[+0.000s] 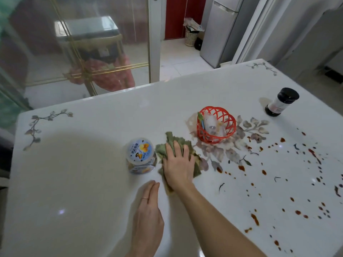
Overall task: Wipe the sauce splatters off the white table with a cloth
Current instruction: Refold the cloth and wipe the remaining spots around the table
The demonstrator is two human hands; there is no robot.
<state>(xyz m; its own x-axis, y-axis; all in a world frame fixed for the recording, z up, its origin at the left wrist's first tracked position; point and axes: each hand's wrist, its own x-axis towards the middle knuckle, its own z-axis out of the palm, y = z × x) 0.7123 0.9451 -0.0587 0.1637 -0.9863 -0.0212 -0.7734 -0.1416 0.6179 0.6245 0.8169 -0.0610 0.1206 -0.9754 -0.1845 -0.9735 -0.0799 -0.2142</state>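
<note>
A crumpled green cloth (175, 140) lies near the middle of the white table (78, 164). My right hand (178, 166) presses flat on top of it with fingers spread. My left hand (148, 214) rests open on the table just in front and to the left of the cloth, fingers straight, holding nothing. Dark red-brown sauce splatters (289, 175) dot the right half of the table, from the flower print out to the right edge and down to the front right.
A clear plastic tub with a printed lid (141, 154) stands right beside the cloth on its left. A red wire basket (216, 125) with packets stands behind the cloth to the right. A dark sauce bottle (282, 102) stands at the far right.
</note>
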